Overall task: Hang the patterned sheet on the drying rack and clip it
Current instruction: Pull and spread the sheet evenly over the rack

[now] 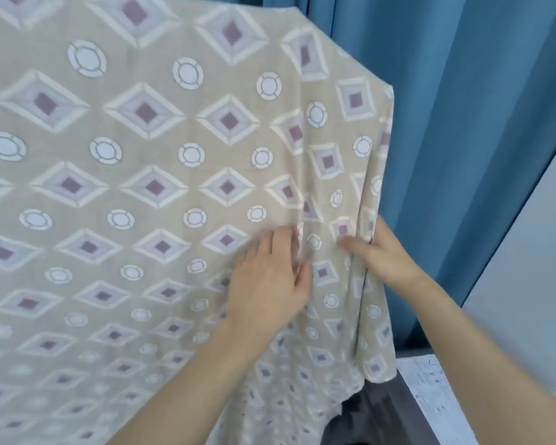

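The patterned sheet (148, 175) is beige with white diamonds, purple squares and white circles. It hangs draped over something hidden beneath it and fills most of the view. My left hand (270, 281) lies flat on the cloth near its right side, fingers together, with small folds bunched at the fingertips. My right hand (379, 252) grips the sheet's right edge, thumb on the front and fingers behind the fabric. The drying rack and any clips are out of sight.
Blue curtains (456, 123) hang right behind the sheet. A pale wall (533, 252) rises at the right. Below the sheet's lower right corner are a dark grey surface (373, 412) and a white mottled surface (430, 390).
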`<state>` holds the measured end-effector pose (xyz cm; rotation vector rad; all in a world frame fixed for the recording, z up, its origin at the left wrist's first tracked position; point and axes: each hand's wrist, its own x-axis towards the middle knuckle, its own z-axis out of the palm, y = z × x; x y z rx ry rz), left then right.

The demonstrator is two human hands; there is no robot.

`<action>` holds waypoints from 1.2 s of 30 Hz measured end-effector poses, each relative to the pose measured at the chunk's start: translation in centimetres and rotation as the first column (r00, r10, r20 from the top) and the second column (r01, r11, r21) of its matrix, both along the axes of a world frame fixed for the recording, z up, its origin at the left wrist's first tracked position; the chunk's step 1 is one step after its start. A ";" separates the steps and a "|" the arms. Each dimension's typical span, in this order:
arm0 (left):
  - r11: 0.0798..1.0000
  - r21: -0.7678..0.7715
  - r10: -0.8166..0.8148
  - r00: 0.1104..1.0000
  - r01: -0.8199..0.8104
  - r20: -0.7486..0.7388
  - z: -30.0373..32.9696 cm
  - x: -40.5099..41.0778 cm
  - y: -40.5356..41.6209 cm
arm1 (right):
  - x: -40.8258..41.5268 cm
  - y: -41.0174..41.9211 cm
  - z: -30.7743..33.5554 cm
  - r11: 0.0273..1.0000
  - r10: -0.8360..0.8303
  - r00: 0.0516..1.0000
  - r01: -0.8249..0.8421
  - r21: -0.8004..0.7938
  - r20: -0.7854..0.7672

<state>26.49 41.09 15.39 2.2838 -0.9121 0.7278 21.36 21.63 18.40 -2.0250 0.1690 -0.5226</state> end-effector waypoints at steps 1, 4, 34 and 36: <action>1.000 0.010 0.015 0.999 -0.015 -0.042 -1.4 -0.5 -0.8 | -0.2 -0.6 -1.1 1.000 0.023 0.998 -0.023 0.000 -0.056; 0.999 0.039 0.041 0.994 -0.037 -0.100 -5.1 -2.3 -2.7 | -0.8 -2.5 -4.0 0.993 0.111 0.965 -0.097 0.070 -0.239; 0.963 -0.131 -0.255 0.650 0.233 -0.716 -15.5 -9.9 -6.2 | -3.2 -3.8 -9.8 0.878 0.166 0.971 -0.066 0.474 -0.173; 0.949 -0.220 -0.307 0.499 0.225 -0.810 -15.9 -10.7 -6.7 | -3.4 -4.6 -9.6 0.903 0.211 0.956 -0.111 0.414 -0.204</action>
